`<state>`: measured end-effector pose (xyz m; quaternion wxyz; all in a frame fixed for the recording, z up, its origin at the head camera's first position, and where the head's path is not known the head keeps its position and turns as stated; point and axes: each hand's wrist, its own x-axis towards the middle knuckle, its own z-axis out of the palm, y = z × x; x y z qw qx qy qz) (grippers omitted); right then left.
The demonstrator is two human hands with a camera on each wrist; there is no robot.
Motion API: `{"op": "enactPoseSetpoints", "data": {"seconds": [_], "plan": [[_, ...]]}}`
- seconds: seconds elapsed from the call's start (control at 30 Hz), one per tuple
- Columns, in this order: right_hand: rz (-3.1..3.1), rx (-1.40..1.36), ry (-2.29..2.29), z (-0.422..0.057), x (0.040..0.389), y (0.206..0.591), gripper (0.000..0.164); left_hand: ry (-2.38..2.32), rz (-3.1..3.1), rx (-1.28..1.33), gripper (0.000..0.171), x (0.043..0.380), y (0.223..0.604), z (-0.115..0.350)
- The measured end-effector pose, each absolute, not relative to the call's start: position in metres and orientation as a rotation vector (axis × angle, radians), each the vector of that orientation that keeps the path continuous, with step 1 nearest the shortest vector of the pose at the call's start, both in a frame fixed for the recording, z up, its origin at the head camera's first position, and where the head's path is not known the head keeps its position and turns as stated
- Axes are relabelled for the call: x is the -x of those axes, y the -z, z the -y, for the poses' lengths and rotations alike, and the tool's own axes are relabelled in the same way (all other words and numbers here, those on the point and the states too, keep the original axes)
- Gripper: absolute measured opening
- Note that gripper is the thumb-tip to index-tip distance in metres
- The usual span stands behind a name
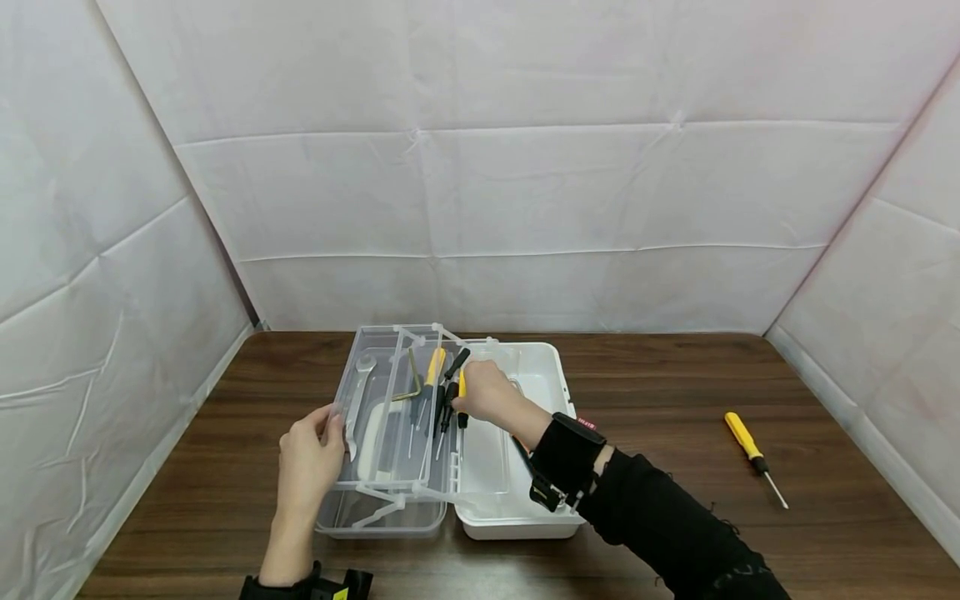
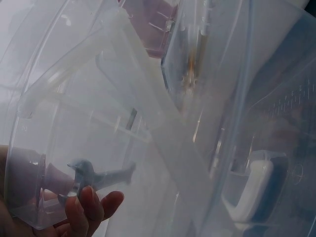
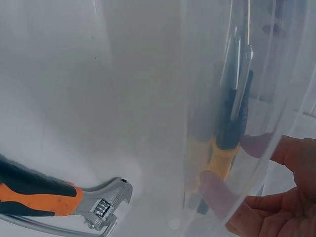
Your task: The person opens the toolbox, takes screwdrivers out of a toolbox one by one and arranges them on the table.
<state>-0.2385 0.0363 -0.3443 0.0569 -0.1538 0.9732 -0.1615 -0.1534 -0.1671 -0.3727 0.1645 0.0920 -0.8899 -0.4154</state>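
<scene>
My left hand point(image 1: 309, 454) grips the left wall of the clear plastic tray point(image 1: 397, 482), part of a tiered toolbox. A silver wrench point(image 1: 358, 400) lies inside, close to those fingers; in the left wrist view the wrench point(image 2: 86, 174) shows through the plastic. With my right hand point(image 1: 486, 390) I pinch a yellow and black screwdriver point(image 3: 222, 158) near the tray's right side, partly seen through clear plastic. Left of that hand are several black-handled tools point(image 1: 447, 404), another yellow-handled tool point(image 1: 436, 365), a hex key point(image 1: 412, 385) and a white object point(image 1: 375, 433).
The toolbox's white base point(image 1: 551, 367) stands on the right and holds an adjustable wrench point(image 3: 101, 207) with an orange and black handle. Apart at the right of the wooden table point(image 1: 652, 383) lies another yellow screwdriver point(image 1: 742, 435). White cloth walls point(image 1: 525, 192) enclose the table.
</scene>
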Motion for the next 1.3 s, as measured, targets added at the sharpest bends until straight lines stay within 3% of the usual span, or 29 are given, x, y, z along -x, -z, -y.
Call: {"op": "enactPoseSetpoints", "data": {"seconds": [0.57,1.1,1.3], "plan": [[-2.916,0.347,0.606,-0.036,0.236,0.347,0.025,1.184,2.538,-0.272,0.031,0.152,0.371,0.167],[-2.869,0.323,0.711,-0.040,0.234,0.345,0.024,1.191,2.548,-0.283,0.031,0.152,0.372,0.166],[-2.872,0.358,0.778,-0.054,0.231,0.328,0.034,1.187,2.550,-0.284,0.031,0.152,0.371,0.167]]}}
